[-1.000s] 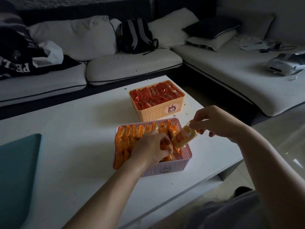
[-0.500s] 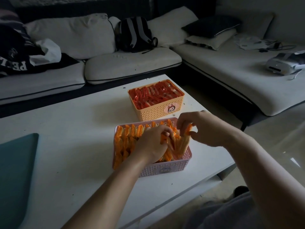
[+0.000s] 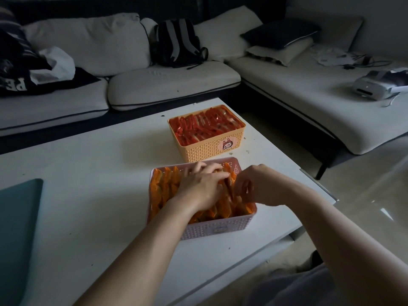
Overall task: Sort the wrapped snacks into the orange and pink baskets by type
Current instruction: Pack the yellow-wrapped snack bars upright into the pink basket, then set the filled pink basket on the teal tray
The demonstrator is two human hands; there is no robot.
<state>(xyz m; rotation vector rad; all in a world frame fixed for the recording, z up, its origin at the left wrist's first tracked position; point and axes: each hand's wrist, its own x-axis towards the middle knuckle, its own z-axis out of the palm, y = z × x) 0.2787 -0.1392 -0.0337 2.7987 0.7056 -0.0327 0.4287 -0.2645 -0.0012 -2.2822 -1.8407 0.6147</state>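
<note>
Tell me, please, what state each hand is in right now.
Left hand: curled among snacks in the pink basket; grip cannot be told.
Right hand: pinches a snack there.

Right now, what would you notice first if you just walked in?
The two bright baskets on the white table: the orange basket farther back, packed with red wrapped snacks, and the pink basket nearer, full of orange wrapped snacks. The left hand and right hand are both in the pink basket among them.
</note>
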